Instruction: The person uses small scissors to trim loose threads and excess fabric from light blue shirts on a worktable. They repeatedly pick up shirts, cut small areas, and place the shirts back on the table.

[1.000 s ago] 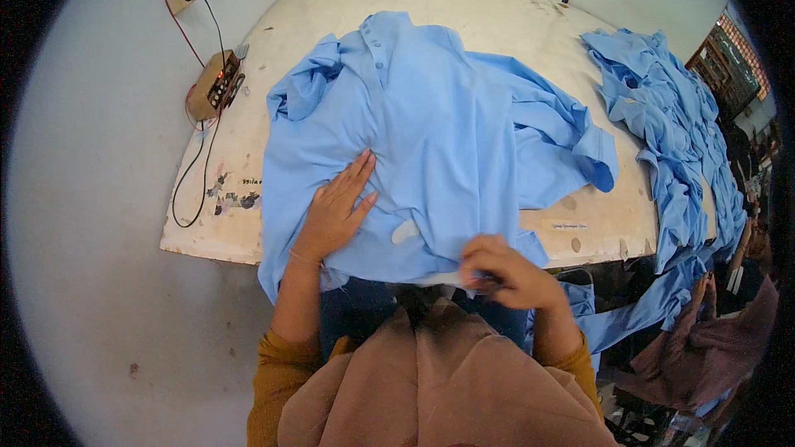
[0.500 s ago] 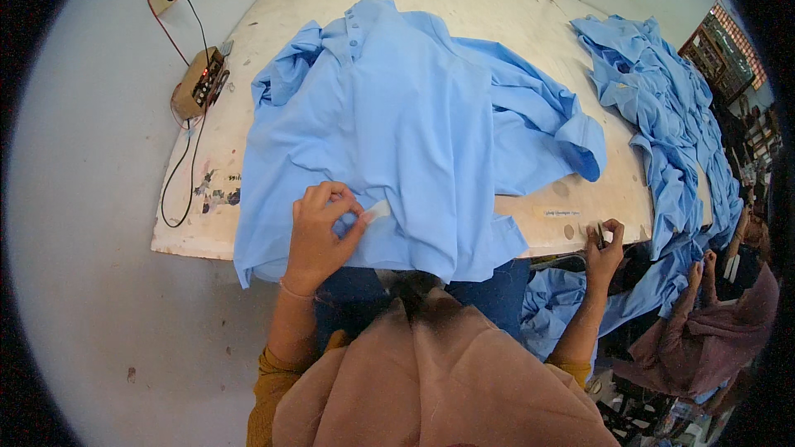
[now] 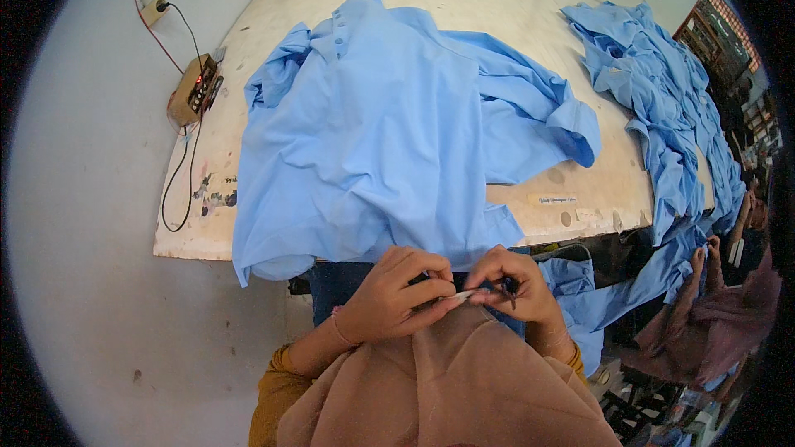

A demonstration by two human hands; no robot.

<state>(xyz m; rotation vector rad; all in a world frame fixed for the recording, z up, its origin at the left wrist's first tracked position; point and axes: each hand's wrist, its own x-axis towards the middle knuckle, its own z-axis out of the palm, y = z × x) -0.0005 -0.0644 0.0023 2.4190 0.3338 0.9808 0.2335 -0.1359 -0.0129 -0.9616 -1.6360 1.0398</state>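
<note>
Left hand point(image 3: 389, 298): fingertips pinched on a small white strip point(image 3: 465, 293). Right hand point(image 3: 526, 288): fingertips meeting the strip's other end, fingers curled round a dark tool point(image 3: 510, 286). Just beyond the fingers lies the light blue shirt point(image 3: 389, 132), spread on the table point(image 3: 609, 190), its buttons point(image 3: 339, 29) farther off. Well out to the fingers' right, a blue pile point(image 3: 654, 91); far ahead and left, a brown box point(image 3: 192, 89). Off right, a co-worker's hands point(image 3: 698, 265) touch hanging cloth point(image 3: 625, 302)

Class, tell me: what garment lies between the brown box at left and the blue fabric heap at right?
In the head view, the blue shirt lies on the table between them.
</note>
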